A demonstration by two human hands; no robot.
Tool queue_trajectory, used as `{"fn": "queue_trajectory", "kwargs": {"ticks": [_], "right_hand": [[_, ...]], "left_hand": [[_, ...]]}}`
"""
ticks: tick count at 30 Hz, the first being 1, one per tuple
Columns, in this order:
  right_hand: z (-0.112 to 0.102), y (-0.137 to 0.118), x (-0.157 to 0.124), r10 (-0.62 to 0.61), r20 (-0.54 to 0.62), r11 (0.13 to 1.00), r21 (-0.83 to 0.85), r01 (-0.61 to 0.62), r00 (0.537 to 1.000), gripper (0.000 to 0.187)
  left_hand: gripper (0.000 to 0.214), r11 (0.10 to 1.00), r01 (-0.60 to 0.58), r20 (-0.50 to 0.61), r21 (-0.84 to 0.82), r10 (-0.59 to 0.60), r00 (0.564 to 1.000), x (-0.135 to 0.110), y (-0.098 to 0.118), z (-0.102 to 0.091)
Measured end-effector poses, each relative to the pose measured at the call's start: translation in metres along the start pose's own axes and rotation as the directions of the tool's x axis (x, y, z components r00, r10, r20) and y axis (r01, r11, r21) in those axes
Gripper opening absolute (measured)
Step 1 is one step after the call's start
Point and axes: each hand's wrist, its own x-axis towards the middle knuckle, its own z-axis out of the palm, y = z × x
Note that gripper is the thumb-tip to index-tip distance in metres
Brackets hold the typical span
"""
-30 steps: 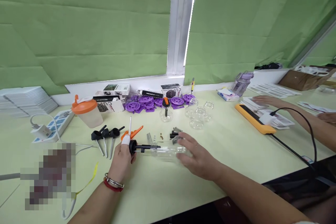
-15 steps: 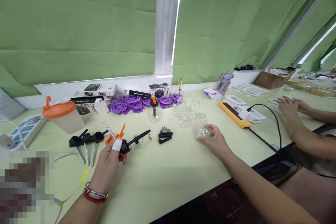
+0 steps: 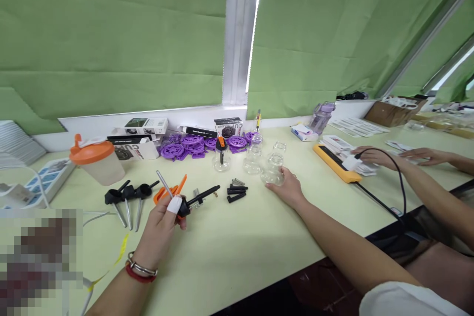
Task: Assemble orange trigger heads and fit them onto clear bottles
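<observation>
My left hand (image 3: pixel 167 212) is closed round a black cap-like part (image 3: pixel 184 207) with a long black arm and a metal tube sticking out; a bit of orange shows beneath it. White tape wraps one fingertip. My right hand (image 3: pixel 289 186) curls around the side of a clear round jar (image 3: pixel 272 176), which stands among other clear jars (image 3: pixel 253 164). Between the hands lie black plastic pieces (image 3: pixel 237 194) and a small spring (image 3: pixel 238 181). Behind my left hand are orange clip parts (image 3: pixel 163 194) and small metal pieces (image 3: pixel 198 196).
Three black parts with metal tubes (image 3: pixel 129 195) lie left, near an orange-lidded cup (image 3: pixel 97 160). A jar with a black-and-orange top (image 3: pixel 221 158) stands before purple parts (image 3: pixel 192 143) and boxes. An orange-and-black power strip (image 3: pixel 336 164) and a co-worker's hands (image 3: pixel 374 155) are at right.
My right hand has moved left and away from me with the jar, bringing it in among the others. My left hand keeps its hold. One co-worker's hand has reached left to the papers.
</observation>
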Motion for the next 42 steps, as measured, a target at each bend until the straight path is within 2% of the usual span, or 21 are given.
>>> {"fn": "queue_trajectory", "kwargs": {"ticks": [4,7,9,10,12,14,15,17,18,20,22,24,25,27,29,31,33,35,37,39,42], "right_hand": [[0.002,-0.005,0.006,0.016,-0.018,1.0,0.006,-0.016,1.0,0.083],[-0.003,-0.013,-0.002,0.0,-0.156,1.0,0.03,0.005,0.988,0.092],[-0.009,-0.024,-0.015,-0.131,-0.304,0.991,-0.002,0.137,0.944,0.089],[-0.012,-0.033,-0.025,-0.268,-0.337,0.962,-0.043,0.27,0.902,0.082],[-0.014,-0.056,-0.049,-0.585,-0.304,0.807,-0.123,0.578,0.752,0.062],[-0.012,-0.083,-0.073,-0.823,-0.189,0.566,-0.178,0.805,0.536,0.046],[-0.009,-0.096,-0.084,-0.896,-0.154,0.442,-0.213,0.871,0.417,0.042],[-0.004,-0.119,-0.101,-0.968,-0.057,0.252,-0.284,0.925,0.246,0.039],[-0.002,-0.127,-0.106,-0.981,-0.049,0.194,-0.285,0.939,0.187,0.036],[-0.001,-0.139,-0.111,-0.989,-0.047,0.147,-0.267,0.952,0.14,0.033],[-0.006,-0.147,-0.111,-0.982,-0.072,0.188,-0.22,0.957,0.177,0.031],[-0.018,-0.154,-0.108,-0.951,-0.084,0.307,-0.13,0.943,0.298,0.028],[-0.026,-0.157,-0.107,-0.922,-0.062,0.385,-0.055,0.921,0.382,0.025],[-0.039,-0.163,-0.103,-0.846,0.079,0.533,0.152,0.832,0.528,0.022],[-0.044,-0.167,-0.098,-0.744,0.341,0.668,0.36,0.651,0.575,0.026],[-0.036,-0.167,-0.092,-0.635,0.541,0.772,0.462,0.436,0.551,0.028],[-0.019,-0.164,-0.086,-0.556,0.657,0.828,0.494,0.265,0.509,0.028],[0.003,-0.159,-0.081,-0.481,0.713,0.862,0.491,0.125,0.51,0.025],[0.022,-0.155,-0.078,-0.431,0.742,0.868,0.497,0.011,0.514,0.025],[0.037,-0.15,-0.078,-0.409,0.74,0.866,0.499,-0.028,0.534,0.022],[0.048,-0.144,-0.079,-0.403,0.654,0.848,0.53,-0.008,0.64,0.009]], "left_hand": [[0.035,0.999,-0.014,0.025,0.032,0.013,1.0,0.0,0.001,0.0],[0.033,0.995,-0.05,0.043,0.088,0.047,0.998,-0.001,0.002,-0.002],[0.035,0.995,-0.045,0.07,0.084,0.039,0.997,-0.002,0.003,-0.002],[0.036,0.998,-0.027,0.089,0.063,0.021,0.996,-0.003,0.004,-0.002],[0.037,0.999,0.033,0.146,0.011,-0.034,0.989,-0.006,0.006,0.0],[0.037,0.995,0.093,0.222,-0.026,-0.085,0.971,-0.008,0.007,0.002],[0.037,0.992,0.12,0.261,-0.039,-0.106,0.96,-0.01,0.008,0.004],[0.036,0.985,0.162,0.333,-0.055,-0.135,0.933,-0.013,0.008,0.007],[0.035,0.982,0.178,0.363,-0.059,-0.144,0.92,-0.014,0.008,0.008],[0.036,0.98,0.186,0.404,-0.072,-0.142,0.904,-0.015,0.007,0.007],[0.034,0.99,0.096,0.35,-0.102,-0.055,0.935,-0.014,0.005,0.004],[0.028,0.984,-0.138,0.167,-0.113,0.156,0.974,-0.013,0.004,-0.001],[0.026,0.955,-0.282,0.065,-0.09,0.288,0.955,-0.012,0.004,-0.005],[0.029,0.863,-0.504,-0.04,-0.017,0.503,0.863,-0.012,0.004,-0.01],[0.035,0.821,-0.571,0.031,0.02,0.57,0.821,-0.013,0.005,-0.011],[0.037,0.866,-0.494,0.193,0.08,0.473,0.86,-0.013,0.005,-0.009],[0.035,0.928,-0.32,0.291,0.189,0.258,0.921,-0.011,0.004,-0.005],[0.033,0.958,-0.121,0.278,0.259,0.046,0.959,-0.008,0.003,0.0],[0.035,0.963,0.021,0.26,0.27,-0.094,0.961,-0.004,0.002,0.003],[0.037,0.953,0.079,0.277,0.292,-0.164,0.947,-0.002,0.002,0.005],[0.038,0.943,0.142,0.288,0.302,-0.232,0.929,-0.002,0.004,0.006]]}}
